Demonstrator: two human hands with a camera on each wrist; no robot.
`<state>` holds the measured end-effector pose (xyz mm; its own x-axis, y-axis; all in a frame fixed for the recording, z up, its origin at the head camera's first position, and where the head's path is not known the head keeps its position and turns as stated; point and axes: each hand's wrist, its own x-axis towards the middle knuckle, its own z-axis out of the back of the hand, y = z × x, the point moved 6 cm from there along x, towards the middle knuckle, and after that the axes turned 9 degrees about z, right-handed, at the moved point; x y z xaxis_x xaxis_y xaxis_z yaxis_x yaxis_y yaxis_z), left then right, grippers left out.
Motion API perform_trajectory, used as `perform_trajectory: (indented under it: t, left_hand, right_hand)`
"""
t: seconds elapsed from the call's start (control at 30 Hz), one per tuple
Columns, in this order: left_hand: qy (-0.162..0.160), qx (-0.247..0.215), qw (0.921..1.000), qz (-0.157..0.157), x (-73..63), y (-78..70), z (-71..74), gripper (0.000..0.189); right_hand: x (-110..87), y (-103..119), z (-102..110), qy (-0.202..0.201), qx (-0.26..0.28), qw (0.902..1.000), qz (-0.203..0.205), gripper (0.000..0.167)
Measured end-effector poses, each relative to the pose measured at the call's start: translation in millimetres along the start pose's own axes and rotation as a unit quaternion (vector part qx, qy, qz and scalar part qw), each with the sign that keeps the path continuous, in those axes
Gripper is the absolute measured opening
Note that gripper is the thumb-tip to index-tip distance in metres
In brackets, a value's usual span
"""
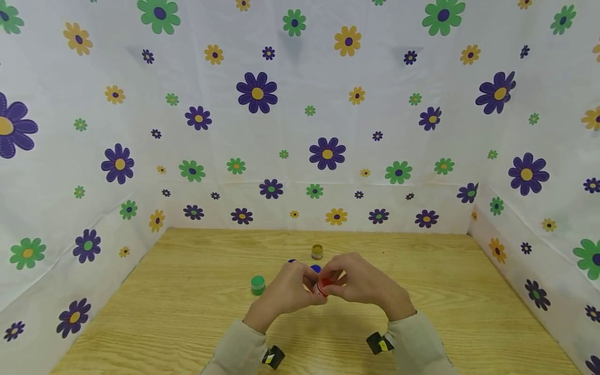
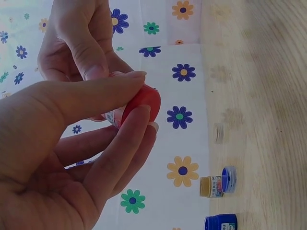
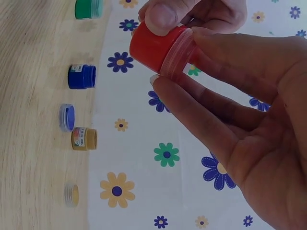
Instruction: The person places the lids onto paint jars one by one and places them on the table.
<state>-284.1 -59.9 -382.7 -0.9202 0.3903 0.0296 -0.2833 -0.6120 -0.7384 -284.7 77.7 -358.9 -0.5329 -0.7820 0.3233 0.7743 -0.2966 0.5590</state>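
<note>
In the head view, the wooden desk (image 1: 445,291) runs back to a straight rear edge along the flowered curtain (image 1: 375,114), and its side edges slant outward toward the viewer beside curtained walls. The two hands meet near the middle, well apart from both side edges, with wood grain stretching away on either side. The left hand (image 1: 286,289) and right hand (image 1: 358,281) are curled inward on a red jar (image 1: 321,288), held up between them above the desk. A green jar (image 1: 258,286) stands just left of the left hand; a yellow jar (image 1: 317,252) stands beyond, toward the rear edge.

In the left wrist view, the left hand's thumb and fingers are bent round the red body, only a jar's breadth apart; the right hand is at the other end. The desk's edge shows past them.

In the right wrist view, the right hand pinches the jar's translucent lid (image 3: 176,53) between thumb and fingers, while the left thumb presses the body. On the desk, a blue lid (image 3: 67,118) lies between a blue jar (image 3: 81,76) and the yellow jar.
</note>
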Motion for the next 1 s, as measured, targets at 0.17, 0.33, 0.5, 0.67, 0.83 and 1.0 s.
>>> perform_trajectory:
  t: [0.17,0.33,0.5,0.67,0.83,1.0]
  left_hand:
    - [-0.013,-0.007,0.9999,0.001,-0.6,-0.6,0.8,0.019]
    - [-0.032,-0.007,0.9995,-0.001,-0.9,-1.1,2.0,0.018]
    - [-0.038,0.003,0.9993,0.002,0.5,3.1,-0.9,0.016]
    - [-0.020,0.038,0.9985,0.036,3.0,19.9,-9.2,0.020]
    - [0.002,0.058,0.9952,0.079,7.9,42.8,-16.6,0.022]
    - [0.009,0.052,0.9944,0.092,11.3,54.6,-19.1,0.022]
  right_hand:
    - [0.4,0.0,0.1,-0.005,-0.004,1.0000,0.007,0.017]
    - [0.7,0.9,0.5,-0.011,-0.012,0.9998,0.009,0.015]
    - [1.5,1.1,-0.8,-0.009,-0.019,0.9998,-0.001,0.014]
    - [-4.6,-8.4,4.5,-0.010,-0.052,0.9981,-0.032,0.021]
    - [-10.7,-16.6,16.0,-0.019,-0.083,0.9948,-0.056,0.018]
    - [-11.0,-19.4,18.0,-0.014,-0.086,0.9936,-0.072,0.015]
